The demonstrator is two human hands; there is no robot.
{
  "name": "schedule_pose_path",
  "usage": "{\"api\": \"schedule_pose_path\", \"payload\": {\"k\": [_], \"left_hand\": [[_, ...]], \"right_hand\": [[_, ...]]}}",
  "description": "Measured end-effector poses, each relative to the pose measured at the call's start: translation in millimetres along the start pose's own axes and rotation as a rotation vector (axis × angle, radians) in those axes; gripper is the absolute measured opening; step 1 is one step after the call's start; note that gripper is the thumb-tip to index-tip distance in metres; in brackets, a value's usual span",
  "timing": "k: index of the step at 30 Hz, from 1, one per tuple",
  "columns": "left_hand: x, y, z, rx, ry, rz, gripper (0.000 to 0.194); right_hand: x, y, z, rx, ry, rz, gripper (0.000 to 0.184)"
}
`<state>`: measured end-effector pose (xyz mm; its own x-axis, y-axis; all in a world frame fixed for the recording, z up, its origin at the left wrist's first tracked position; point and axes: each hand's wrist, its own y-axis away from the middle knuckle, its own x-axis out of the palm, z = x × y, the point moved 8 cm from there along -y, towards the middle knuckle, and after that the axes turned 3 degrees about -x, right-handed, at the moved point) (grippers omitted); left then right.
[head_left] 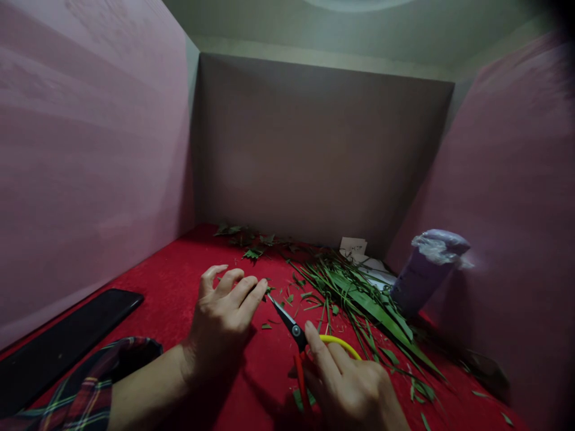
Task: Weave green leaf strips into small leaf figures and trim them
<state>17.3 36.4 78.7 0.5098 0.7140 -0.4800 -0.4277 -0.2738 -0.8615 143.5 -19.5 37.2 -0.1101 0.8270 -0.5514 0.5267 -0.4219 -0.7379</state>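
My right hand grips a pair of scissors with one yellow and one red handle loop. The blades point up and left, and their tips meet a small green leaf piece at my left fingertips. My left hand is closed, palm down, and seems to pinch that leaf piece; most of it is hidden behind the fingers. Below and around the blades, small leaf clippings are scattered over the red cloth.
A heap of long green grass blades spreads at the right, beside a purple container with crumpled clear plastic on top. Leafy sprigs and white papers are at the back. A black phone-like slab lies left. Pink walls flank both sides.
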Motion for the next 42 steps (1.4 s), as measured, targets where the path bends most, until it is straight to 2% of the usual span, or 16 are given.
{"api": "schedule_pose_path", "payload": {"k": [3, 7, 10, 13, 15, 18, 20, 21, 24, 27, 31, 35, 37, 39, 42], "left_hand": [[0.3, -1, 0, 0.0, -0.002, 0.004, 0.026], [5.3, 0, 9, -0.099, 0.058, 0.023, 0.024], [13.1, 2, 24, -0.227, 0.199, 0.044, 0.021], [19.9, 4, 38, -0.365, 0.441, 0.037, 0.019], [26.9, 5, 49, -0.513, 0.686, 0.046, 0.018], [48.5, 16, 62, -0.901, 1.108, 0.128, 0.019], [60.2, 24, 64, -1.117, 1.303, 0.176, 0.021], [62.8, 26, 64, -1.17, 1.355, 0.181, 0.022], [68.6, 29, 63, -1.254, 1.477, 0.22, 0.023], [71.7, 32, 57, -1.335, 1.599, 0.293, 0.022], [67.9, 32, 49, -1.413, 1.706, 0.353, 0.022], [66.6, 32, 34, -1.411, 1.77, 0.455, 0.022], [70.1, 36, 26, -1.416, 1.757, 0.531, 0.02], [76.0, 43, 17, -1.441, 1.733, 0.606, 0.02], [84.4, 53, 6, -1.453, 1.722, 0.68, 0.021]], "right_hand": [[0, -2, 1, -0.026, -0.021, 0.065, 0.033], [-6, -5, -4, -0.001, -0.029, 0.042, 0.037], [-9, -8, -11, 0.057, -0.032, 0.001, 0.041], [-8, -8, -15, 0.102, -0.074, -0.026, 0.042], [-5, -6, -18, 0.133, -0.116, -0.044, 0.039], [0, -2, -28, 0.215, -0.203, -0.063, 0.037], [4, 0, -38, 0.293, -0.263, -0.058, 0.035], [7, 0, -43, 0.333, -0.284, -0.045, 0.034], [18, 2, -56, 0.439, -0.277, 0.051, 0.03], [35, 8, -64, 0.512, -0.23, 0.221, 0.029], [56, 17, -63, 0.524, -0.26, 0.377, 0.028], [68, 18, -59, 0.445, -0.258, 0.434, 0.03], [71, 17, -57, 0.402, -0.233, 0.452, 0.023], [68, 14, -56, 0.364, -0.176, 0.438, 0.013], [57, 7, -55, 0.355, -0.121, 0.371, 0.008]]}}
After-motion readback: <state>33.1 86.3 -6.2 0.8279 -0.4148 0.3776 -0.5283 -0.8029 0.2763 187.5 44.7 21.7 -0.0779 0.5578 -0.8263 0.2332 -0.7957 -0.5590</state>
